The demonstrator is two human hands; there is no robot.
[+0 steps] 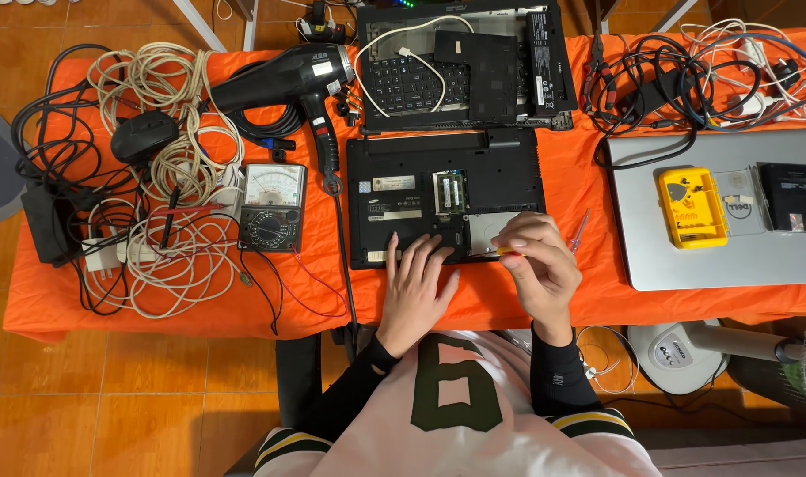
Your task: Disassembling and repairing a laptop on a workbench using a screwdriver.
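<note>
I see an upturned black laptop base [445, 196] lying on the orange-covered desk [288, 300], just in front of me, its underside facing up. My left hand [416, 287] lies flat, fingers spread, on the near edge of the base and pins it; that hand clasps nothing. My right hand [536, 265] is closed around a small screwdriver [507, 252] with a yellow-and-red handle, its tip pointing at the near right part of the base, beside a pale metal-coloured bay.

Judging by what lies open, the work is partly done: a small cover seems to be already off, since a memory slot [449, 190] with its green boards shows in the middle, and the pale bay at the near right looks uncovered too. The rest of the shell still sits in one piece, so I judge most of the opening-up is left. Whether the screw under the tip is in or out, I cannot tell.

A second dismantled laptop [460, 66] lies further back, a multimeter [272, 208] sits to the left, and a closed silver laptop [721, 256] to the right.
</note>
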